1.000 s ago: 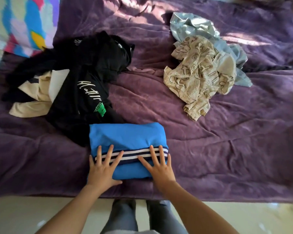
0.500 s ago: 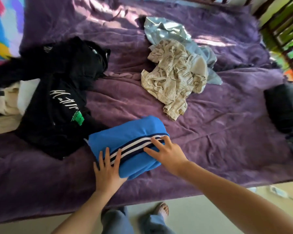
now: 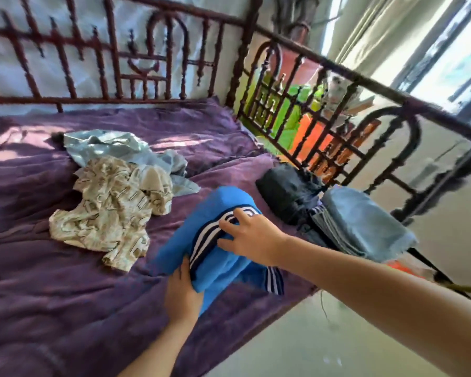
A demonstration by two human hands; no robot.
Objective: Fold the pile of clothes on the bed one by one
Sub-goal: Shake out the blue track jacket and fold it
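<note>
Bed [image 3: 65,281] covered by a purple blanket, dark metal rail [image 3: 411,103] along the far edge and the right end. Near the front edge, toward the right end: folded blue garment [image 3: 220,268] with navy-and-white stripes, lifted just clear of the blanket, one striped flap hanging below. Left hand [image 3: 184,291] gripping its near end, thumb up along the cloth, fingers hidden beneath. Right hand [image 3: 252,238] laid on top, fingers spread and fairly straight over the stripes. Toward the middle of the bed, crumpled beige patterned garment [image 3: 112,205], touching a rumpled pale blue garment [image 3: 114,148] behind it. At the right end, beside the rail, folded dark item [image 3: 286,191] and folded light denim [image 3: 365,221], touching each other.
</note>
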